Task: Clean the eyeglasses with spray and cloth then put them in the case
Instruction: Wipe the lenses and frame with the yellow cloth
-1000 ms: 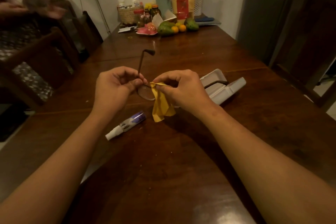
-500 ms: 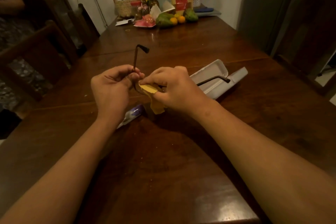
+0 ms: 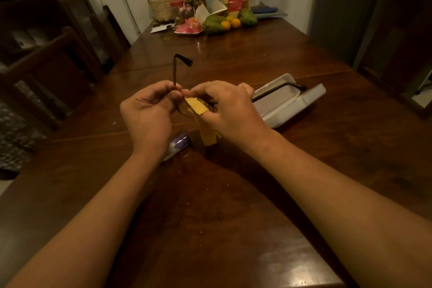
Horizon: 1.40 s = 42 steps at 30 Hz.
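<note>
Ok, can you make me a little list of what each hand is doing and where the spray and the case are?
left hand: grips the eyeglasses by the frame, one temple arm sticking up
right hand: pinches the yellow cloth over a lens
spray bottle: lying on the table, partly hidden by the left arm
case: open on the table, beside the right hand
task stage: wiping; eyeglasses not in the case yet

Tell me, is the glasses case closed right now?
No, the white case lies open, its lid flipped back and interior showing.
</note>
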Each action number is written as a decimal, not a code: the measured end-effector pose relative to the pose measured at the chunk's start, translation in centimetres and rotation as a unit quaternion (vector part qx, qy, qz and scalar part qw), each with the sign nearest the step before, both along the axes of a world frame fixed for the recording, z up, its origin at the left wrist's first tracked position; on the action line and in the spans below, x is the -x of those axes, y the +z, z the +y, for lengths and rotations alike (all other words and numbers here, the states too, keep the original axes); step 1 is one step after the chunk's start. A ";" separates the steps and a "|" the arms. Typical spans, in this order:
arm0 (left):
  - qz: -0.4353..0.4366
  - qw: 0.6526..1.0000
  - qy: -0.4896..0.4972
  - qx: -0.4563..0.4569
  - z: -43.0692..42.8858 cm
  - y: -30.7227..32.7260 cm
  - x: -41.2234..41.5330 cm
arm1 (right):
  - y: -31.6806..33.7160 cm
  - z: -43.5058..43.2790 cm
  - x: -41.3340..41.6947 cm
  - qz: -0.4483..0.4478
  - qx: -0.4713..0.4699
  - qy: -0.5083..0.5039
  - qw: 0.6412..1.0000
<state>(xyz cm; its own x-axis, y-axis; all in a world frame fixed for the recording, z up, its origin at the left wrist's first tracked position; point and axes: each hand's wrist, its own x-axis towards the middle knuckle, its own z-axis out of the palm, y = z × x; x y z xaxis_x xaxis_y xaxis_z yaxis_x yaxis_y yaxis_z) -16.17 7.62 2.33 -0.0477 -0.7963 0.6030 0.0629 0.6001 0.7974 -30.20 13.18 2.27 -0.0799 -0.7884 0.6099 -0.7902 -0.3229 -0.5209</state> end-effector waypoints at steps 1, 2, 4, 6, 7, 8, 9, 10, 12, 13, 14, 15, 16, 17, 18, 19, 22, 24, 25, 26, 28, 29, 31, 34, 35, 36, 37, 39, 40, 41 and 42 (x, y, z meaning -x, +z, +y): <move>0.001 1.000 0.000 0.000 0.0 0.0 0.0 | 0.0 0.1 0.0 0.010 0.000 -0.014 1.000; -0.002 1.000 0.000 0.000 0.1 0.0 0.0 | 0.1 0.1 0.1 0.024 0.001 -0.031 0.999; -0.005 1.000 -0.002 -0.004 0.1 0.0 0.0 | 0.3 0.2 0.2 0.048 0.004 -0.058 0.997; 0.003 1.000 -0.004 -0.013 0.0 -0.1 0.1 | 0.3 0.2 0.3 0.051 0.017 -0.063 0.997; 0.008 1.000 -0.005 -0.017 0.0 -0.1 0.2 | 0.3 0.2 0.4 0.040 0.024 -0.055 0.997; 0.012 1.000 -0.008 -0.022 0.1 -0.1 0.4 | 0.4 0.2 0.3 0.023 0.026 -0.045 0.998; 0.016 0.999 -0.011 -0.029 0.1 -0.1 0.5 | 0.4 0.3 0.2 0.008 0.026 -0.034 0.999; 0.021 0.999 -0.013 -0.036 0.1 -0.1 0.6 | 0.3 0.4 0.2 -0.003 0.026 -0.021 0.999; 0.024 0.999 -0.007 -0.043 0.0 -0.2 0.6 | 0.2 0.5 0.1 0.001 0.028 0.006 1.000; 0.020 0.999 -0.003 -0.041 -0.1 -0.3 0.6 | 0.2 0.5 0.1 0.011 0.023 0.021 0.999; 0.015 0.999 -0.001 -0.039 -0.1 -0.3 0.5 | 0.3 0.6 0.2 0.027 0.016 0.034 0.999; 0.012 0.999 -0.001 -0.036 -0.1 -0.3 0.4 | 0.3 0.7 0.3 0.047 0.009 0.042 0.998; 0.010 0.999 -0.001 -0.033 -0.2 -0.3 0.3 | 0.4 0.7 0.4 0.066 0.006 0.041 0.997; 0.011 0.999 -0.001 -0.030 -0.2 -0.3 0.2 | 0.5 0.8 0.5 0.081 0.007 0.034 0.996; 0.012 1.000 0.000 -0.026 -0.2 -0.2 0.2 | 0.6 0.8 0.7 0.088 0.010 0.024 0.996; 0.012 1.000 0.000 -0.021 -0.3 -0.2 0.1 | 0.7 0.9 0.7 0.086 0.012 0.011 0.996; 0.014 1.000 -0.002 -0.017 -0.1 -0.1 0.3 | 0.6 0.7 0.9 0.072 0.034 -0.026 0.996; 0.026 0.999 -0.008 -0.028 0.0 -0.1 0.6 | 0.4 0.7 0.6 0.064 0.046 -0.030 0.996; 0.028 0.999 -0.010 -0.030 0.0 -0.1 0.7 | 0.3 0.7 0.4 0.054 0.046 -0.025 0.997; 0.027 0.999 -0.010 -0.029 0.1 -0.1 0.7 | 0.3 0.7 0.2 0.047 0.045 -0.018 0.998; 0.024 0.999 -0.008 -0.029 0.1 -0.2 0.8 | 0.3 0.7 0.1 0.041 0.039 0.008 0.998; 0.025 0.999 -0.009 -0.031 0.1 -0.2 0.7 | 0.3 0.7 0.2 0.047 0.032 0.027 0.998; 0.030 0.999 -0.013 -0.039 0.0 -0.3 0.6 | 0.6 0.8 0.5 0.077 0.016 0.060 0.995; 0.027 0.999 -0.009 -0.038 0.0 -0.3 0.4 | 1.1 1.1 1.3 0.104 -0.002 0.092 0.990; 0.024 0.999 -0.006 -0.031 0.0 -0.3 0.4 | 1.3 1.2 1.5 0.115 -0.007 0.089 0.989; 0.019 1.000 -0.002 -0.023 0.0 -0.3 0.4 | 1.4 1.2 1.7 0.126 -0.012 0.079 0.989; 0.013 1.000 0.000 -0.017 0.0 -0.3 0.4 | 1.4 1.1 1.8 0.134 -0.013 0.066 0.989; 0.009 1.000 -0.004 -0.011 0.0 -0.3 0.3 | 1.2 1.0 1.7 0.132 -0.003 0.043 0.990; 0.011 1.000 -0.006 -0.011 0.0 -0.3 0.3 | 1.1 1.0 1.5 0.127 0.006 0.039 0.991; 0.014 1.000 -0.006 -0.013 0.0 -0.3 0.3 | 1.0 1.0 1.2 0.125 0.018 0.043 0.991; 0.017 1.000 -0.005 -0.017 -0.1 -0.3 0.3 | 0.8 1.0 1.0 0.126 0.030 0.053 0.990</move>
